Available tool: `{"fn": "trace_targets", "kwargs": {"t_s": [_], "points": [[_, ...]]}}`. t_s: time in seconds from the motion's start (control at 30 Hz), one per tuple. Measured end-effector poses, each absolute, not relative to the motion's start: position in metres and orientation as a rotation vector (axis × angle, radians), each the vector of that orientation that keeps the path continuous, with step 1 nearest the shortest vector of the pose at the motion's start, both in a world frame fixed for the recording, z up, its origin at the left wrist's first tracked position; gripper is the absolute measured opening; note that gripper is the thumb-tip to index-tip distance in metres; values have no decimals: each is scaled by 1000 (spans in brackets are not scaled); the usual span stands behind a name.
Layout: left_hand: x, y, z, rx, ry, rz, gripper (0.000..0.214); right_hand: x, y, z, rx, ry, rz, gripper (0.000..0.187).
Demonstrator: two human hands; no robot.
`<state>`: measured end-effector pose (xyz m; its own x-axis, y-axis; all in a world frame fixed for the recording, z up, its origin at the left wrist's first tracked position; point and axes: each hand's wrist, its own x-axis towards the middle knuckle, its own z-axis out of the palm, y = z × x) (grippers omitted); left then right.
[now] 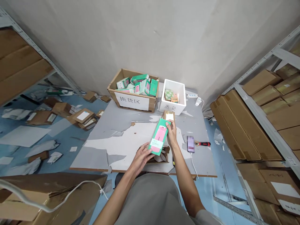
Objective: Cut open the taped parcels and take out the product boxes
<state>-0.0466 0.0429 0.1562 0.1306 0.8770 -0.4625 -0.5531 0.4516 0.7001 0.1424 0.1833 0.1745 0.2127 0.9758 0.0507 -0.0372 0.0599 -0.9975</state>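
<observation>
A green product box (160, 136) with a pink item pictured on its front is held tilted above the table between both hands. My left hand (141, 157) grips its lower left corner, while my right hand (172, 132) is closed on the upper right edge. Below it lies an open brown carton (165, 158) with crumpled brown paper inside, partly hidden by the box and my hands. Just beyond my right hand, a small brown carton with a white label (169, 116) is partly covered by the green box.
At the back stand a cardboard box (134, 103) of green boxes and a white foam bin (173, 107) with small packets. A phone (190, 144) and a red-black handled tool (203, 144) lie at right. Shelves with cartons (248, 128) flank the table (93, 153); parcels litter the floor.
</observation>
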Motion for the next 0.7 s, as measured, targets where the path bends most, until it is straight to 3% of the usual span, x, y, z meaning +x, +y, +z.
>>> {"fn": "trace_targets", "kwargs": {"t_s": [0.43, 0.7], "points": [[-77, 15, 91, 221, 1125, 1042, 98, 101, 162, 122, -1358, -1019, 1178, 54], [-124, 99, 139, 361, 1185, 1204, 111, 29, 258, 160, -1197, -1228, 1212, 65]]}}
